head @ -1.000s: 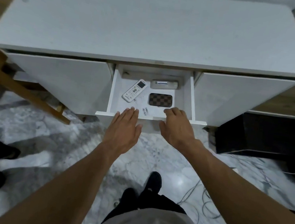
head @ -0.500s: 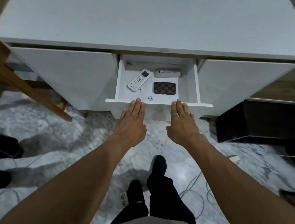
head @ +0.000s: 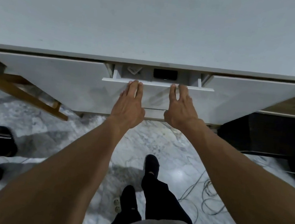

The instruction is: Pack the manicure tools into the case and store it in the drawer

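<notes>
While one dark case lies in the barely open drawer beside one remote, two hands press the drawer front: left hand and right hand, fingers straight, holding nothing, below one white cabinet.

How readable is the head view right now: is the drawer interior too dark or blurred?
Head view: dim and slightly motion-blurred; the drawer interior sits in shadow under the cabinet top, so the case reads only as a dark rectangle; wide-angle distortion stretches the forearms.
</notes>
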### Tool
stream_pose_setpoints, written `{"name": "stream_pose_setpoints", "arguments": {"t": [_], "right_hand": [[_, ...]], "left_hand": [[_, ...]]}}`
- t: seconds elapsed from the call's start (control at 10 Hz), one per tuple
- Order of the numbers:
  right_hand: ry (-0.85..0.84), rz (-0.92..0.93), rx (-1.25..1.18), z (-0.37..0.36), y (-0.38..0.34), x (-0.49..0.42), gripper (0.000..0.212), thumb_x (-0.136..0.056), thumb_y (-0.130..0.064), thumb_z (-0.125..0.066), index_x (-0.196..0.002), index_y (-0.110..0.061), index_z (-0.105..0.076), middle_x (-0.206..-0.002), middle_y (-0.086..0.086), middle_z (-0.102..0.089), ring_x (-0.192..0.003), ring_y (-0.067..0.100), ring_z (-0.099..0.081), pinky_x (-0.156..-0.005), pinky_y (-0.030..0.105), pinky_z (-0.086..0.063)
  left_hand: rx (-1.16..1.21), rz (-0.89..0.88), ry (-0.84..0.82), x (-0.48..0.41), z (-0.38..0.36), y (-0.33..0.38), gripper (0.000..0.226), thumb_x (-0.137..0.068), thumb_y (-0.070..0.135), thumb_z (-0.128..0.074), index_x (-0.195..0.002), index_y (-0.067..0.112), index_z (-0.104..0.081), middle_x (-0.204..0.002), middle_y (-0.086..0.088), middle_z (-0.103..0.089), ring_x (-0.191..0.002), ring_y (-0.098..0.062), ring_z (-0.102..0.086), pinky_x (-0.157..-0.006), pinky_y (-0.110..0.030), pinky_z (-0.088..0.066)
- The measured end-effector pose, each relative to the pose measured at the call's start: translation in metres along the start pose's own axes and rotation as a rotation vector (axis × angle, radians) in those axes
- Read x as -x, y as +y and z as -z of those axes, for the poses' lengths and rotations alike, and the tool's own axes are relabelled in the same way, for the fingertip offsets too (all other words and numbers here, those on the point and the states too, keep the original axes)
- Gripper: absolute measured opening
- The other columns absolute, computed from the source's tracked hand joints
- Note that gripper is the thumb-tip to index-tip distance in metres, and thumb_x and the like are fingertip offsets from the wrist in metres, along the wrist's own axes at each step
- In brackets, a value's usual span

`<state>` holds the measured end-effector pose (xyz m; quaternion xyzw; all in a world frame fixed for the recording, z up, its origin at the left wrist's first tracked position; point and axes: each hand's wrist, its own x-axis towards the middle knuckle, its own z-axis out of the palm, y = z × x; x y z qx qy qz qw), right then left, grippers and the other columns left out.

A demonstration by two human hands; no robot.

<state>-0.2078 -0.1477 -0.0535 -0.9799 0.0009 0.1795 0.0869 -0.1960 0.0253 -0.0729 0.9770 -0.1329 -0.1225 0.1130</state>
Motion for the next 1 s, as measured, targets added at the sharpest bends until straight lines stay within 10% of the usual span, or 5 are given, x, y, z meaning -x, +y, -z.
{"name": "stream_pose_setpoints", "arguments": {"t": [0.8, 1.0], "right_hand": [[-0.061, 0.030, 0.057, 0.024, 0.014, -0.059, 0.097, -0.088, -0.050, -0.056, -0.153, -0.004, -0.001, -0.161, 0.014, 0.003, -0.149, 0.033, -0.001, -0.119, 0.052, -0.017], [-0.013, 0.049, -0.050, 0.069, 0.029, -0.037, 0.065, -0.094, -0.039, -0.054, -0.144, -0.004, -0.034, -0.152, 0.015, -0.038, -0.140, 0.032, -0.033, -0.110, 0.049, -0.036]], "left_hand": [[0.104, 0.061, -0.134, -0.057, 0.026, -0.006, 0.075, -0.101, 0.050, -0.034, -0.156, 0.011, -0.001, -0.163, -0.003, 0.009, -0.151, -0.025, 0.001, -0.122, -0.040, -0.013], [0.153, 0.003, -0.092, -0.038, 0.058, -0.011, 0.067, -0.102, 0.052, -0.021, -0.156, 0.015, -0.008, -0.163, -0.009, -0.013, -0.151, -0.024, -0.009, -0.122, -0.042, -0.010]]}}
